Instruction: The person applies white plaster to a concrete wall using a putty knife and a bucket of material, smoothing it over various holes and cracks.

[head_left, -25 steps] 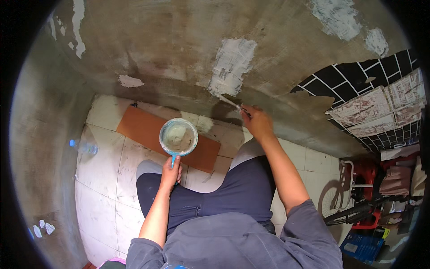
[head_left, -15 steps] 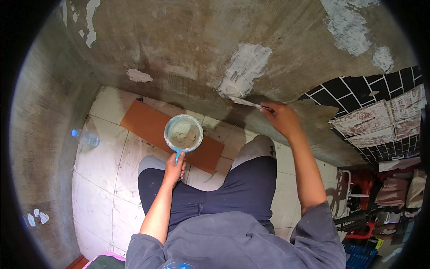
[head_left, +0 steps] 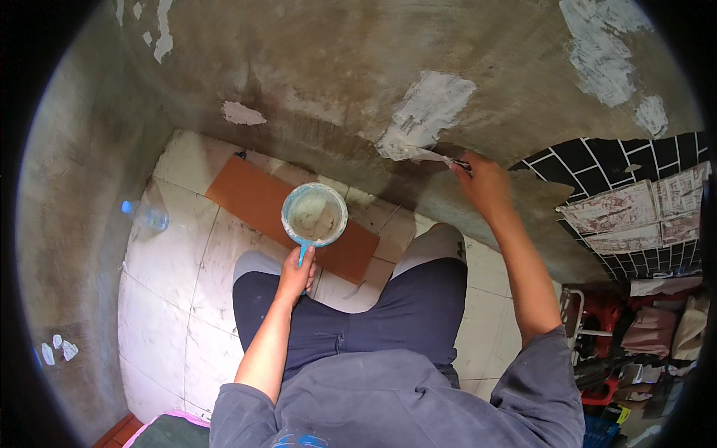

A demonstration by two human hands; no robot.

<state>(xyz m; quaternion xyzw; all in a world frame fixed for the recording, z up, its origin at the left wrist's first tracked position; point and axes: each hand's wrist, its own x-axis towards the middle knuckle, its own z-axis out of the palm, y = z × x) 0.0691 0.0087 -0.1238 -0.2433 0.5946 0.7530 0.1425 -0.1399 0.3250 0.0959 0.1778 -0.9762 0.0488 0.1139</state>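
Note:
My left hand [head_left: 296, 275] is wrapped round the blue handle of a dipper [head_left: 289, 228], which I hold over the floor above my knees. Pale grey putty [head_left: 314, 215] lies inside it and smears its rim. Out to the right, my right hand [head_left: 482, 183] grips a putty knife [head_left: 429, 154] by its dark handle. The knife's pale blade rests against the lower edge of a whitish putty patch [head_left: 429, 112] on the bare wall [head_left: 321, 67].
An orange-brown board [head_left: 250, 196] lies on the white tiled floor [head_left: 164, 276]. A clear plastic bottle [head_left: 153, 216] lies by the left wall. Black tile-pattern covering [head_left: 567, 164] peels at the right, above a cluttered heap of cloths [head_left: 650, 328].
My right hand and the putty knife have shifted slightly right and up along the patch's lower edge. The view has turned a little; my left hand still holds the dipper.

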